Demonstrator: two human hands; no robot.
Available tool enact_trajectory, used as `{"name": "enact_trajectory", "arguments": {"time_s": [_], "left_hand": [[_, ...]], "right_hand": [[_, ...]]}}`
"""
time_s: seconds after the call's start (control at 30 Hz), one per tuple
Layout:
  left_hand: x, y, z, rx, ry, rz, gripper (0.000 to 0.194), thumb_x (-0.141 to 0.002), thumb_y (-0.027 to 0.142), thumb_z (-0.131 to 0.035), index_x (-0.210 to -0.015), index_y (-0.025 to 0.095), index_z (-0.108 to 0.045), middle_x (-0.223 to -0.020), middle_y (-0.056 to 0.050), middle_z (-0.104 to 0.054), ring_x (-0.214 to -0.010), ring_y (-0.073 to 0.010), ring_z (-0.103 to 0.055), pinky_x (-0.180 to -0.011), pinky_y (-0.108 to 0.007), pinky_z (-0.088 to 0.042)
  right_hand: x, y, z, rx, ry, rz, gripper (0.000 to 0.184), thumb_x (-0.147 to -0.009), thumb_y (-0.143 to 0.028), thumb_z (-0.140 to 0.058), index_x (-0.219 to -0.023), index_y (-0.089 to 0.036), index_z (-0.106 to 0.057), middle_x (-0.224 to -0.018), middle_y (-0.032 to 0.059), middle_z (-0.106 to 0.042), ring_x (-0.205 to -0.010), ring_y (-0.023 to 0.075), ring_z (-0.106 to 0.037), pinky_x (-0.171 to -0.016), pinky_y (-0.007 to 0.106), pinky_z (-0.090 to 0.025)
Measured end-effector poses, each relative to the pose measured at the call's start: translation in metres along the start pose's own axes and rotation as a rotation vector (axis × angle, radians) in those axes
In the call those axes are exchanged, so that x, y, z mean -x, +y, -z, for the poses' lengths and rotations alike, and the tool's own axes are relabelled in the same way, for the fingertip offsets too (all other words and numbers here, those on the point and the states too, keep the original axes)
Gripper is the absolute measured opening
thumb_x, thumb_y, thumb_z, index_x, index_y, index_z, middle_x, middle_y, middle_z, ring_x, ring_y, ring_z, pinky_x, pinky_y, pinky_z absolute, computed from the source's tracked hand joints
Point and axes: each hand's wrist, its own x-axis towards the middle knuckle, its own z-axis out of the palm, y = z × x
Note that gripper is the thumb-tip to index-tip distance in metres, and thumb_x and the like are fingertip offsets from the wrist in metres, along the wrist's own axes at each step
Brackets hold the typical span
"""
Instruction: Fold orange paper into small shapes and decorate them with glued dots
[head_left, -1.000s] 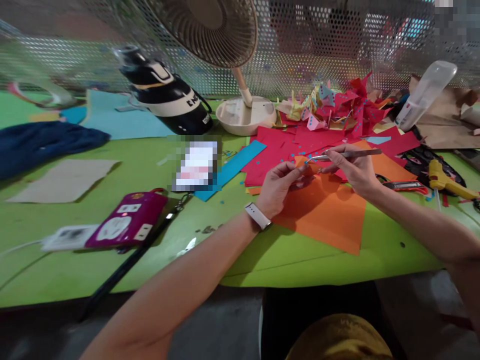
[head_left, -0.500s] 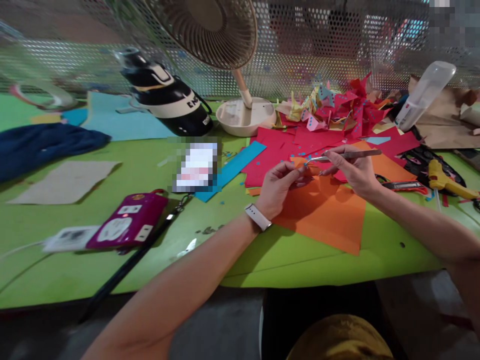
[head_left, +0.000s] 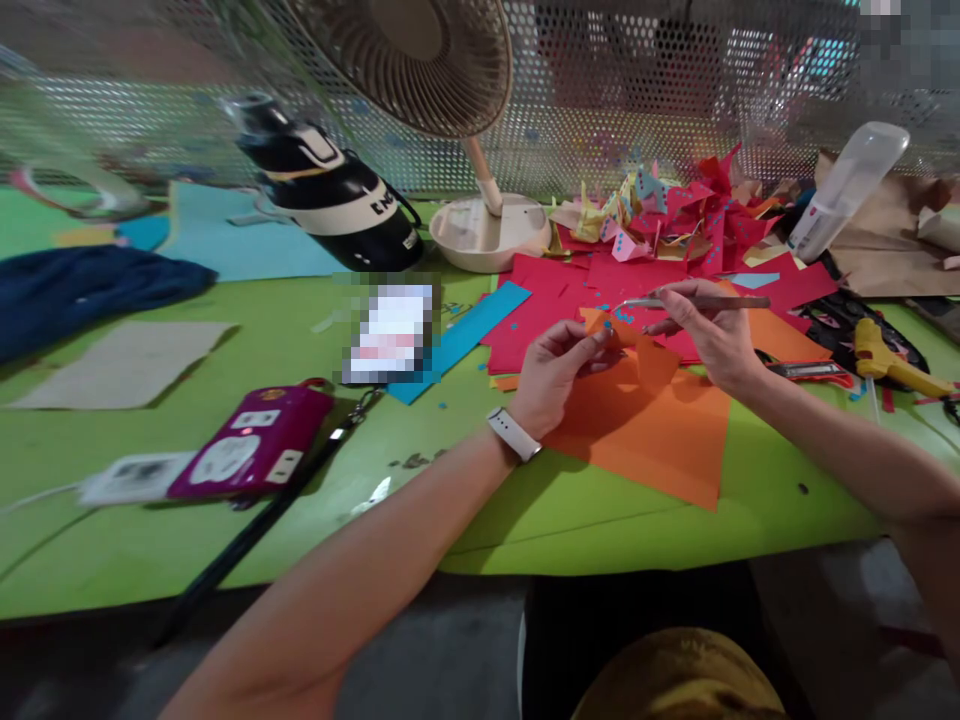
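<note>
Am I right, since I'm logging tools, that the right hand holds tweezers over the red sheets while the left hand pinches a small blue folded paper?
Not quite. The head view shows the left hand pinching a small orange folded paper with blue dots, not a blue one. The rest holds: the right hand holds tweezers over the red sheets.

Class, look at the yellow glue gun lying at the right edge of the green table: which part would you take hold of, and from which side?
Probably the yellow glue gun's thick body at its left end, from above. It lies flat on the green table, and its narrow end points right.
</note>
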Motion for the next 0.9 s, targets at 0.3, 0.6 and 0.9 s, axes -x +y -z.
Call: {"name": "enact_trajectory", "arguments": {"time_s": [0.3,0.6,0.9], "left_hand": [[0.006,-0.001,-0.004,-0.017,-0.063,0.007,0.048,-0.055,0.045,-0.094,-0.074,0.019,-0.059,-0.073,0.003,-0.075,-0.065,-0.0151,-0.075,-0.067,-0.026,-0.061],[0.010,0.000,-0.004,-0.107,-0.107,0.012,0.047,-0.060,0.049,-0.091,-0.075,0.019,-0.058,-0.079,-0.001,-0.075,-0.072,-0.0184,-0.076,-0.077,-0.033,-0.062],[0.011,0.000,-0.006,-0.079,-0.113,0.035,0.049,-0.057,0.048,-0.093,-0.076,0.020,-0.058,-0.077,0.000,-0.074,-0.073,-0.0193,-0.076,-0.076,-0.034,-0.062]], "right_hand": [[0.004,-0.005,0.000,0.335,-0.132,0.108,0.032,-0.093,-0.043,-0.059,-0.119,-0.026,-0.068,-0.099,0.0031,-0.075,-0.090,0.0206,-0.072,-0.090,0.040,-0.058],[0.009,0.001,-0.011,0.070,-0.254,0.002,0.040,-0.081,-0.038,-0.072,-0.116,-0.025,-0.058,-0.110,0.0068,-0.070,-0.102,0.0205,-0.069,-0.091,0.039,-0.057],[0.010,-0.001,-0.012,0.038,-0.229,-0.018,0.036,-0.080,-0.035,-0.070,-0.111,-0.023,-0.058,-0.105,0.0067,-0.069,-0.102,0.0203,-0.068,-0.091,0.038,-0.057]]}}
